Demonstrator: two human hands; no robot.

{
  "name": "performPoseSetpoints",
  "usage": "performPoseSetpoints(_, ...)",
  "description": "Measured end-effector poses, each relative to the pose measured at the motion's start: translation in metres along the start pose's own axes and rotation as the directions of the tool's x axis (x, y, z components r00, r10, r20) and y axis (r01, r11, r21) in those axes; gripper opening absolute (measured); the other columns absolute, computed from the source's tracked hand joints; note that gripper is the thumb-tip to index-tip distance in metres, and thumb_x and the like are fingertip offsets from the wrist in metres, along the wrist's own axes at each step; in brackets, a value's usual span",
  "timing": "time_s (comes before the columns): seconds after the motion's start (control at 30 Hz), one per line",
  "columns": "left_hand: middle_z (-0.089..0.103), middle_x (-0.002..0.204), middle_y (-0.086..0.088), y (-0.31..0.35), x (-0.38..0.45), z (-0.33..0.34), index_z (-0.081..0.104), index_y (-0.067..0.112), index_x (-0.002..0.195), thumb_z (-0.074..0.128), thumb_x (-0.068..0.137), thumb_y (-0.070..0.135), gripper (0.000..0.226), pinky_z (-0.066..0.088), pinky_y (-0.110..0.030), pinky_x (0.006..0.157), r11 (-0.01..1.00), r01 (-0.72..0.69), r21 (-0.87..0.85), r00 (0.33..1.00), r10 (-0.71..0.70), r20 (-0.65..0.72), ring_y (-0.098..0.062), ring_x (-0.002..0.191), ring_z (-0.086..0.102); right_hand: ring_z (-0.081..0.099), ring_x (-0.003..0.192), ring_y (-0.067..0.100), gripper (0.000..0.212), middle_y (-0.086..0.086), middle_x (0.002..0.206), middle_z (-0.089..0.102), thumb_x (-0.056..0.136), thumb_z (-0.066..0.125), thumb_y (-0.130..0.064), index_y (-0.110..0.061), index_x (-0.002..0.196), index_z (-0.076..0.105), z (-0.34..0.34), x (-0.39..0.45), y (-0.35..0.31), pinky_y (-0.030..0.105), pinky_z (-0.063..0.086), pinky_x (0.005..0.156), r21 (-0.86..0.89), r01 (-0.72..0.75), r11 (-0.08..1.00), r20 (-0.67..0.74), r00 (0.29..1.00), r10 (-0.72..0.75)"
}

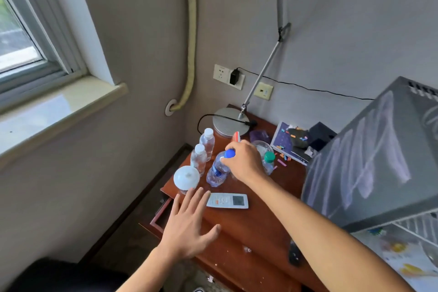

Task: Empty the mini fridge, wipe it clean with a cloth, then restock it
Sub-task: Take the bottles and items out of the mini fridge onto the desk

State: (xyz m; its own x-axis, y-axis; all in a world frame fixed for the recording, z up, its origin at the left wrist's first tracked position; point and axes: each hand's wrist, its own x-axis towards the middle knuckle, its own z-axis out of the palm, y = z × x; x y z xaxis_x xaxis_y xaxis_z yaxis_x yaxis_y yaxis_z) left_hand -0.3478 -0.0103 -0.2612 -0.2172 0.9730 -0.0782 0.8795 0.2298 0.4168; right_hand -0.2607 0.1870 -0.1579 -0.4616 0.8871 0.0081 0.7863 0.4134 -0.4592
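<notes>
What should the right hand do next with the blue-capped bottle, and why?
Probably set it down and let go: the right hand grips the bottle at its neck, low over the table beside two clear bottles, so it seems to be joining them.

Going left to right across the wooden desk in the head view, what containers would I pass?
White round-lidded jar → clear plastic bottle with white cap → blue-capped water bottle gripped by the right hand → green-capped bottle → grey mini fridge.

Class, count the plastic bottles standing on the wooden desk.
4: two white-capped bottles at the desk's left edge, a blue-capped bottle in the right hand, a green-capped bottle behind that hand. More may be hidden.
</notes>
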Motion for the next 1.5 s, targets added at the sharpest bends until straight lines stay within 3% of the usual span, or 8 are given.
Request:
performPoseSetpoints(0.13, -0.004, 0.169, 0.007, -0.008, 0.009, -0.004, 0.006, 0.036, 0.165, 0.025, 0.089, 0.083, 0.091, -0.020, -0.051, 0.123, 0.998, -0.007, 0.056, 1.000, 0.008, -0.027, -0.022, 0.157, -0.016, 0.063, 0.098, 0.028, 0.023, 0.006, 0.112, 0.067, 0.081, 0.080, -0.026, -0.021, 0.102, 0.074, 0.016, 0.028, -0.006, 0.030, 0.048, 0.077, -0.067, -0.007, 0.998, 0.047, 0.999, 0.010)
performPoseSetpoints(0.27, 0.010, 0.169, 0.005, -0.017, 0.015, -0.003, 0.019, 0.034, 0.164, 0.027, 0.090, 0.083, 0.089, -0.010, -0.053, 0.124, 0.999, 0.002, 0.036, 0.999, 0.000, -0.049, -0.024, 0.158, -0.003, 0.063, 0.097, 0.026, 0.023, 0.004, 0.111, 0.067, 0.080, 0.081, -0.026, -0.020, 0.101, 0.074, 0.027, 0.038, -0.007, 0.036, 0.055, 0.083, -0.081, -0.009, 0.997, 0.080, 0.997, 0.016)
performPoseSetpoints(0.5, -0.025, 0.163, 0.012, -0.022, 0.014, -0.010, -0.014, 0.042, 0.160, 0.019, 0.091, 0.082, 0.087, -0.017, -0.043, 0.126, 1.000, 0.021, 0.015, 0.995, -0.022, 0.095, -0.016, 0.153, -0.028, 0.063, 0.099, 0.026, 0.020, 0.003, 0.111, 0.066, 0.083, 0.078, -0.017, -0.018, 0.103, 0.072, 0.039, 0.041, -0.007, 0.031, 0.052, 0.079, -0.085, -0.020, 0.996, 0.110, 0.994, 0.030)
performPoseSetpoints(0.7, -0.006, 0.168, 0.006, -0.020, 0.009, -0.004, 0.004, 0.037, 0.164, 0.009, 0.085, 0.087, 0.094, -0.014, -0.042, 0.123, 1.000, -0.008, -0.003, 1.000, 0.008, 0.002, -0.021, 0.156, -0.015, 0.060, 0.108, 0.029, 0.036, 0.002, 0.127, 0.055, 0.091, 0.072, -0.024, -0.021, 0.124, 0.059, 0.040, 0.036, -0.013, 0.034, 0.049, 0.077, -0.181, -0.001, 0.983, 0.174, 0.984, 0.033)
performPoseSetpoints(0.8, -0.015, 0.167, 0.007, -0.015, 0.007, -0.007, -0.005, 0.038, 0.163, 0.010, 0.088, 0.085, 0.090, -0.015, -0.046, 0.124, 0.999, 0.000, 0.052, 1.000, -0.002, 0.026, -0.020, 0.155, -0.021, 0.051, 0.121, 0.031, 0.046, 0.008, 0.135, 0.047, 0.090, 0.071, -0.028, -0.017, 0.131, 0.052, 0.037, 0.025, -0.010, 0.041, 0.052, 0.089, -0.188, 0.013, 0.982, 0.140, 0.990, 0.013)
performPoseSetpoints(0.97, -0.014, 0.169, 0.005, 0.001, -0.003, -0.004, -0.005, 0.033, 0.164, 0.020, 0.088, 0.081, 0.093, -0.014, -0.047, 0.124, 0.998, -0.014, 0.061, 0.999, 0.011, 0.052, -0.018, 0.154, -0.025, 0.049, 0.115, 0.029, 0.045, 0.005, 0.125, 0.051, 0.086, 0.061, -0.032, -0.020, 0.129, 0.053, 0.025, -0.039, 0.000, 0.044, 0.053, 0.083, -0.299, 0.208, 0.931, 0.001, 0.976, -0.218)
performPoseSetpoints(1.1, -0.008, 0.172, 0.001, 0.026, -0.018, 0.007, 0.000, 0.029, 0.165, 0.022, 0.087, 0.081, 0.097, -0.015, -0.047, 0.124, 0.992, -0.052, 0.114, 0.997, 0.046, 0.058, -0.019, 0.156, -0.021, 0.050, 0.121, 0.030, 0.059, 0.004, 0.130, 0.055, 0.084, 0.054, -0.046, -0.023, 0.138, 0.053, 0.020, -0.105, 0.015, 0.047, 0.047, 0.099, -0.307, 0.288, 0.907, -0.047, 0.947, -0.316)
performPoseSetpoints(1.5, -0.007, 0.173, 0.002, 0.161, -0.111, 0.070, 0.002, 0.029, 0.165, 0.028, 0.081, 0.084, 0.104, -0.009, -0.050, 0.127, 0.954, -0.246, 0.171, 0.963, 0.221, 0.155, -0.019, 0.157, -0.016, 0.048, 0.128, 0.030, 0.061, 0.004, 0.136, 0.056, 0.084, 0.056, -0.047, -0.023, 0.141, 0.055, -0.020, -0.300, 0.120, 0.048, 0.039, 0.112, -0.250, 0.158, 0.955, -0.184, 0.961, -0.207)
